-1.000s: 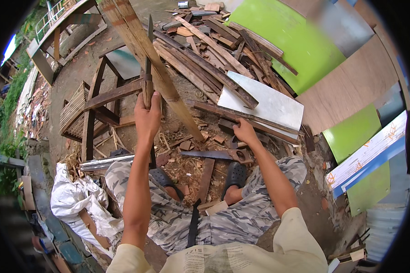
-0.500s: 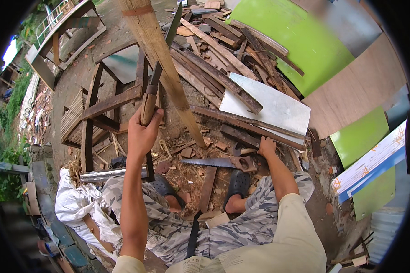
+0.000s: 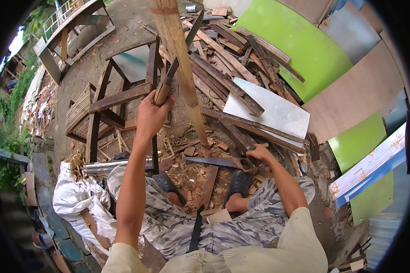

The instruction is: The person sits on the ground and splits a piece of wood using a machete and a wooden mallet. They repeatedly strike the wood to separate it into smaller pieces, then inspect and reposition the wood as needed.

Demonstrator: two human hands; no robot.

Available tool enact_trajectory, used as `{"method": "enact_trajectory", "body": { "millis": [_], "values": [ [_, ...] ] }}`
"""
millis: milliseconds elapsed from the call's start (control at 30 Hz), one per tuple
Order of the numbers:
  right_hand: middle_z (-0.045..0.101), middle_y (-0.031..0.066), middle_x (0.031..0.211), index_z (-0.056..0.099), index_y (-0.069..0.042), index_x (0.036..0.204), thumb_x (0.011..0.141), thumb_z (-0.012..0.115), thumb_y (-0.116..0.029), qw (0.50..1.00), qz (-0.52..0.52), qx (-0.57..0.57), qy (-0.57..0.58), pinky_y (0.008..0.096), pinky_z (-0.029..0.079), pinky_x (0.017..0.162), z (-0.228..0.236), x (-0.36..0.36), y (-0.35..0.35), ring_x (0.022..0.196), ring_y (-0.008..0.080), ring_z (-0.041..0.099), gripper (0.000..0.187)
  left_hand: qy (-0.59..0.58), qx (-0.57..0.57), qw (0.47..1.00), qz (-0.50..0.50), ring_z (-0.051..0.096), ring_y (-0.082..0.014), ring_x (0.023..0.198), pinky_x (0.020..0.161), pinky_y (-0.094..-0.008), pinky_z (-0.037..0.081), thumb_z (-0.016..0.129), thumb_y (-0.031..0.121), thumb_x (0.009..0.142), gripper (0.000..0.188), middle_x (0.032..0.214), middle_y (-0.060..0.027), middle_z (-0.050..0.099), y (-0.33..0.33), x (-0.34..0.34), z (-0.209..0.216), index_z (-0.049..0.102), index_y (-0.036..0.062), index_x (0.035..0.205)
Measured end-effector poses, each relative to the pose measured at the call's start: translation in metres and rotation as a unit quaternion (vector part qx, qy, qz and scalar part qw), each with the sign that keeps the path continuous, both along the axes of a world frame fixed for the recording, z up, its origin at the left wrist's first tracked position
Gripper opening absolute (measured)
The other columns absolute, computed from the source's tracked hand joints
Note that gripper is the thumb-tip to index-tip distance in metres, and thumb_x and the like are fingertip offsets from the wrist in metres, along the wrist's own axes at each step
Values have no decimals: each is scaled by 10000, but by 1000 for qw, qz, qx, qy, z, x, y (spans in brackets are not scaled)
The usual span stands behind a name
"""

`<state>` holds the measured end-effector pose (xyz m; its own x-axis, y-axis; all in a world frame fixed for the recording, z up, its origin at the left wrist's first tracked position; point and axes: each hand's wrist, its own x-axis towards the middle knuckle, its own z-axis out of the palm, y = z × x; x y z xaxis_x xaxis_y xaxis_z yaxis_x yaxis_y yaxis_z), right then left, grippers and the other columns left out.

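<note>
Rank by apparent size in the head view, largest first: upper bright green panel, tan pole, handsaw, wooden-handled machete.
1. Upper bright green panel
2. Tan pole
3. Handsaw and wooden-handled machete, unranked: they look alike, and the pole partly hides the machete's blade.

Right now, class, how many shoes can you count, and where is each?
2: the left shoe, partly covered by the trouser leg; the right shoe, near the saw. More could be hidden under the wood heap.

Bright green sheet [image 3: 296, 50], crumpled white sack [image 3: 77, 193], brown plywood panel [image 3: 355, 91], grey corrugated sheet [image 3: 381, 236]
</note>
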<state>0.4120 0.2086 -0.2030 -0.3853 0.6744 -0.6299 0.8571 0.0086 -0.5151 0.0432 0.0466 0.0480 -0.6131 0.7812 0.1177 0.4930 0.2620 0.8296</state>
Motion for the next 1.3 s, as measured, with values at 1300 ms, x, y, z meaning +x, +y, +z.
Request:
{"method": "enact_trajectory", "body": {
  "millis": [1300],
  "values": [
    [685,88,872,682,40,980,762,752,-275,979,6,107,171,295,491,747,315,-55,-41,785,163,626,390,176,-207,959,-78,668,-429,799,766,-481,533,685,168,774,217,821,-264,679,-30,7,27,727,5,910]
  ]
}}
